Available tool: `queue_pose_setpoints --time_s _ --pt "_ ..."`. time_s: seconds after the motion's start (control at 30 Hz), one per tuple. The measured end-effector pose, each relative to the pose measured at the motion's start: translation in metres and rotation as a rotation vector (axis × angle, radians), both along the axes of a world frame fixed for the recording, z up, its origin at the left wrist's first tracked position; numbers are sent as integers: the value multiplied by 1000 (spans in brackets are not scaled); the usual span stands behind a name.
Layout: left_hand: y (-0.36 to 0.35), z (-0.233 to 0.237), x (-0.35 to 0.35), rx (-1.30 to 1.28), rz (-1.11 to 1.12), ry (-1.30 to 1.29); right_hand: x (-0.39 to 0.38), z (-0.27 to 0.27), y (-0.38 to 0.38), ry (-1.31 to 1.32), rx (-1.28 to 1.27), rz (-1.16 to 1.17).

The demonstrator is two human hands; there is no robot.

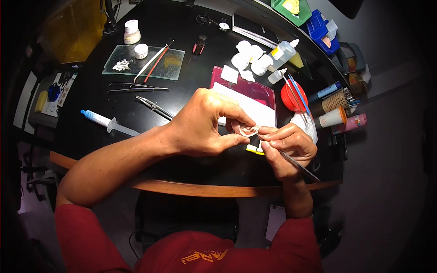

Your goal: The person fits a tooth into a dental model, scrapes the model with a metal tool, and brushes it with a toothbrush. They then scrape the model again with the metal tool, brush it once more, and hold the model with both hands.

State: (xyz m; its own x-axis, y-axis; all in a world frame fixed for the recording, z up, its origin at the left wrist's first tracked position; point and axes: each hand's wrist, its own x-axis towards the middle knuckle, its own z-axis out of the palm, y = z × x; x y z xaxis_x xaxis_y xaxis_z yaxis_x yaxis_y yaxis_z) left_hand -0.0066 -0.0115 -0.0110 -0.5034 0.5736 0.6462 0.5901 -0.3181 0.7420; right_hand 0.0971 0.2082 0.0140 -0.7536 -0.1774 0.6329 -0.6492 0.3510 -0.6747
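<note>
My left hand (205, 118) pinches a small, pale, curved dental piece (249, 131) between thumb and fingertips. In my right hand (289, 148) is a slim metal dental instrument (298, 164), held like a pen, its rear end sticking out toward the lower right. Its front end points at the right rim of the dental piece, and the right fingertips sit right beside that rim. The fingers partly hide the piece. Below both hands, a small yellow-edged thing (255, 150) with white on it lies on the black table (191, 170).
Beyond my hands, white paper (243, 103) covers part of a dark red plate (264, 91). A syringe (107, 121), tweezers (136, 88) and a glass slab (168, 63) with brushes are on the left. White containers (241, 60), a clear bottle (282, 54) and a red round container (292, 96) stand right.
</note>
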Motion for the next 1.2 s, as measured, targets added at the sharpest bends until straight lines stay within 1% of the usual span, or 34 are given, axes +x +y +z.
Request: queue_pose_setpoints --time_s 0.27,0.47,0.67,0.83,1.03,1.13,1.2 --pt "-1 2 3 -6 27 10 1 3 -2 5 63 -1" --pt "0 1 1 4 17 8 0 5 2 16 50 21" --pt "-1 2 0 -31 -21 -33 4 3 0 -60 -61 -23" --pt "-1 1 -1 -21 -24 -26 3 3 0 -57 -69 -11" --pt "-4 4 -3 -89 -65 -77 -3 4 2 -17 -22 57" --pt "-6 6 -6 -170 -97 -107 -4 4 4 -26 12 73" --pt "-7 6 -7 -185 -111 -83 -4 5 5 -35 33 75"
